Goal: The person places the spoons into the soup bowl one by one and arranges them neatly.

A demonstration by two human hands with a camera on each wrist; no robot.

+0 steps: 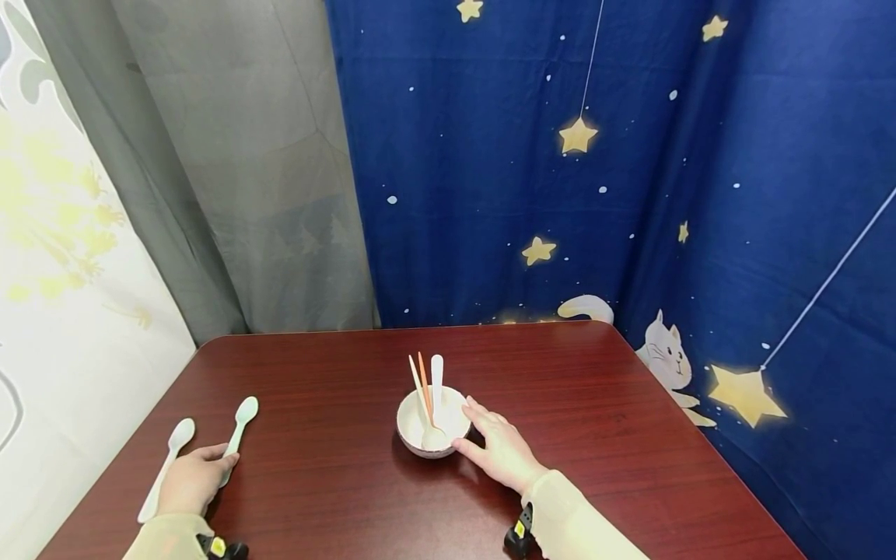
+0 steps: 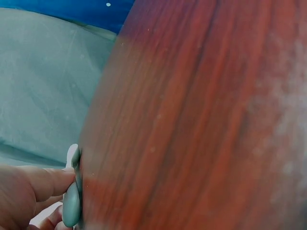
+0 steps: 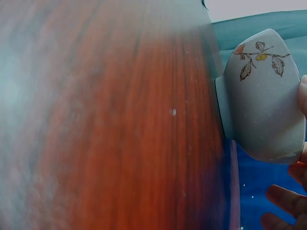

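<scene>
At the left, my left hand (image 1: 192,480) pinches a pale green spoon (image 1: 245,411) by its handle, thumb against fingers. The same pinch on the green spoon (image 2: 71,206) shows in the left wrist view. A white spoon (image 1: 182,435) lies just left of that hand, partly hidden by it. My right hand (image 1: 505,449) touches the right rim of a small bowl (image 1: 408,440) with spread, fairly straight fingers. In the bowl stand a cream spoon (image 1: 420,389), an orange handle (image 1: 424,372) and a white handle (image 1: 437,375). Leaf drawings mark the bowl's outside (image 3: 264,115).
Everything stands on a dark red wooden table (image 1: 322,389). Behind it hang a grey curtain (image 1: 245,155) and a blue curtain with stars (image 1: 476,155). A white printed cloth (image 1: 70,327) hangs along the left edge.
</scene>
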